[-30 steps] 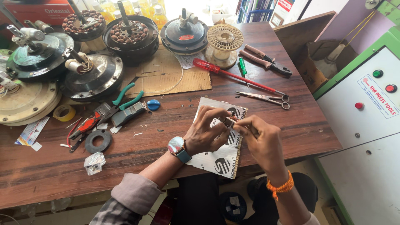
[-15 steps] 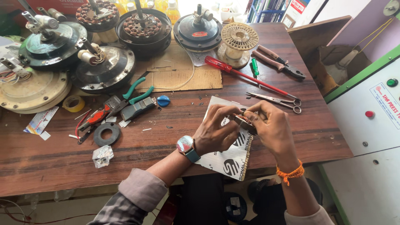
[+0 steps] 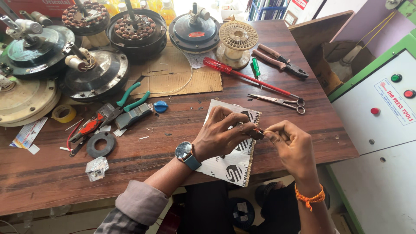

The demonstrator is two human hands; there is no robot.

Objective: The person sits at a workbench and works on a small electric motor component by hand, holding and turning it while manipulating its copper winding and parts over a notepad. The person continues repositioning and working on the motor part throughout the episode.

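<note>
My left hand (image 3: 223,134), with a round wristwatch (image 3: 186,154) on the wrist, and my right hand (image 3: 291,143), with an orange thread band (image 3: 308,197), meet over a white printed sheet (image 3: 229,162) at the table's near edge. Between their fingertips they pinch a small dark part (image 3: 256,132) with a bit of red on it; the fingers hide most of it. Both hands are closed on this part.
On the wooden table (image 3: 173,130) lie scissors (image 3: 279,102), a long red-handled screwdriver (image 3: 247,76), red-handled pliers (image 3: 279,60), green-handled pliers (image 3: 130,97), a thread spool (image 3: 236,41) and cardboard (image 3: 177,78). Several fan motor housings (image 3: 93,73) crowd the far left. A green-edged control cabinet (image 3: 381,112) stands right.
Both hands have kept pinching the small part over the sheet, with small finger shifts. The view has drifted, so the table things sit slightly differently in frame.
</note>
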